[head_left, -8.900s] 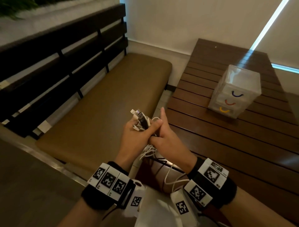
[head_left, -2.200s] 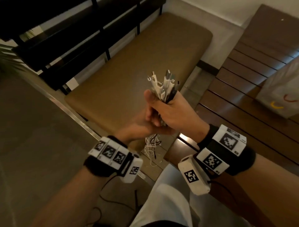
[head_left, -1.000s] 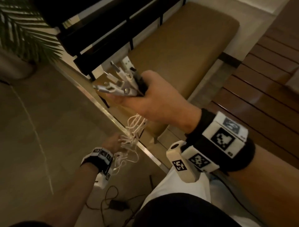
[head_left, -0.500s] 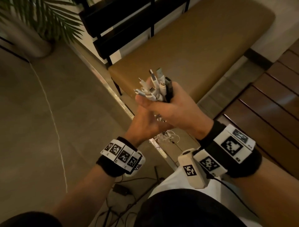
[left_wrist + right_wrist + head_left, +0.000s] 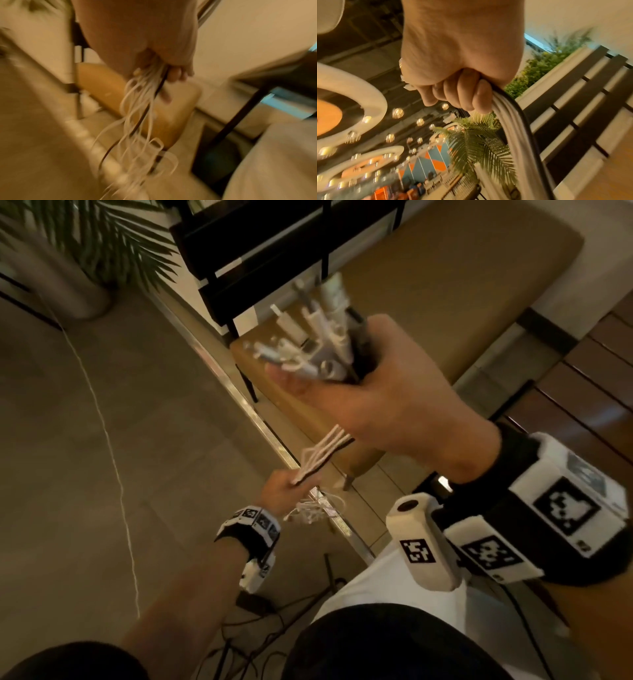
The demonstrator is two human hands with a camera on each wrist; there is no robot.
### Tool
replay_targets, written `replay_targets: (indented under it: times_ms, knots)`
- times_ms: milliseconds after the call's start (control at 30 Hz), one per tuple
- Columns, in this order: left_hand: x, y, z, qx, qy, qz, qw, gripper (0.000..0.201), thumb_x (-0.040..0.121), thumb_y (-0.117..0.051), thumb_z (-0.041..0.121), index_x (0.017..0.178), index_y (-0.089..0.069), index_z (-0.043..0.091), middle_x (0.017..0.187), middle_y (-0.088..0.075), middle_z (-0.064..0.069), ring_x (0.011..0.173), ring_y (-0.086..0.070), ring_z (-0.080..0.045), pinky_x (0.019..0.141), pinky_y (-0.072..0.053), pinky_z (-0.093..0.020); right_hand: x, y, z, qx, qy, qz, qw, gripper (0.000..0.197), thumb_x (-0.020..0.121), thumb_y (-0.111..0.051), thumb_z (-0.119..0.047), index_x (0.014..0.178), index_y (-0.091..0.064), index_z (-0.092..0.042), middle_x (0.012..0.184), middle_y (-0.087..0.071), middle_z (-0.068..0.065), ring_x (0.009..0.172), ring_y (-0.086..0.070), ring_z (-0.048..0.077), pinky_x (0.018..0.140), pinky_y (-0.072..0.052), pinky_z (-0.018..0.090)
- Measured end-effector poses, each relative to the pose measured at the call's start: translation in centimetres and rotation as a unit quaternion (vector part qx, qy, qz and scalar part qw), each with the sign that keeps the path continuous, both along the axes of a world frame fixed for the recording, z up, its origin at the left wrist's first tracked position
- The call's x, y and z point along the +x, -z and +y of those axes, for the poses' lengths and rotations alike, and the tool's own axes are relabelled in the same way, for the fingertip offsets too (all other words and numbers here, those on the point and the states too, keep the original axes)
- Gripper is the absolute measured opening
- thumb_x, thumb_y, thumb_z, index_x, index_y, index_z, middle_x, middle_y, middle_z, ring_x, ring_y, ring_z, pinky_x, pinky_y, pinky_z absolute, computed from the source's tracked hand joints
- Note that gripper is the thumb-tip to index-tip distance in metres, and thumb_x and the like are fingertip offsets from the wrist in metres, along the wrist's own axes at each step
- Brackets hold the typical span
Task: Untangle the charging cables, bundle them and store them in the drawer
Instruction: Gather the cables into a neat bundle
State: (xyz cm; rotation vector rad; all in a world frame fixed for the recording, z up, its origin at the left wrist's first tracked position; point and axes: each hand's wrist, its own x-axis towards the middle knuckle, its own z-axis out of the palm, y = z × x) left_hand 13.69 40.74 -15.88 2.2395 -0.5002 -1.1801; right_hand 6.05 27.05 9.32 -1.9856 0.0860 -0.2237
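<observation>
Above the near corner of the tan padded bench (image 5: pixel 445 285), the right hand (image 5: pixel 387 392) is fisted tight around a bundle of charging cables (image 5: pixel 322 457), their smooth white plugs (image 5: pixel 308 340) fanning upward. Lower, off the bench's edge, the left hand (image 5: pixel 281 491) closes round the thin white cords and one black one. Black-and-white square markers sit on both wristbands (image 5: pixel 555 508).

The cables (image 5: pixel 323 451) vanish inside the right hand (image 5: pixel 387 402), so their middle stretch is hidden. Below the left hand (image 5: pixel 137 40) their loose ends smear into blur. The plugs (image 5: pixel 308 337) above the right hand are too soft to tell apart.
</observation>
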Motion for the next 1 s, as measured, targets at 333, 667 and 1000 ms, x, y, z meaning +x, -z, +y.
replay_targets:
  times_ms: [333, 667, 1000]
  knots:
    - [4.8, 10.6, 10.0, 0.214, 0.005, -0.048, 0.976, 0.037, 0.088, -0.065, 0.042, 0.095, -0.072, 0.006, 0.094, -0.071, -0.015, 0.091, -0.067, -0.032, 0.082, -0.053, -0.039, 0.7, 0.6, -0.5, -0.138, -0.007, 0.049, 0.989, 0.041, 0.089, -0.07, -0.026, 0.06, -0.042, -0.033, 0.056, -0.039, -0.016, 0.051, -0.049, 0.0, 0.049, -0.039, 0.016]
    - [8.2, 10.1, 13.9, 0.324, -0.05, -0.093, 0.94, 0.041, 0.088, -0.066, 0.04, 0.098, -0.073, 0.001, 0.081, -0.066, -0.014, 0.085, -0.066, -0.032, 0.068, -0.048, -0.033, 1.1, 1.1, -1.1, -0.287, -0.038, 0.065, 0.955, 0.042, 0.093, -0.06, -0.031, 0.06, -0.036, -0.031, 0.054, -0.038, -0.013, 0.044, -0.041, 0.008, 0.059, -0.043, 0.009]
    - [6.9, 0.8, 0.4, 0.051, 0.149, 0.015, 0.987, 0.099, 0.059, -0.092, 0.037, 0.14, -0.045, 0.007, 0.136, -0.054, -0.021, 0.123, -0.053, -0.037, 0.104, -0.045, -0.045, 1.1, 5.7, -0.5, -0.047, 0.009, 0.14, 0.989, 0.029, 0.087, -0.069, -0.036, 0.075, -0.064, -0.01, 0.061, -0.056, -0.003, 0.053, -0.054, 0.016, 0.05, -0.046, 0.028]
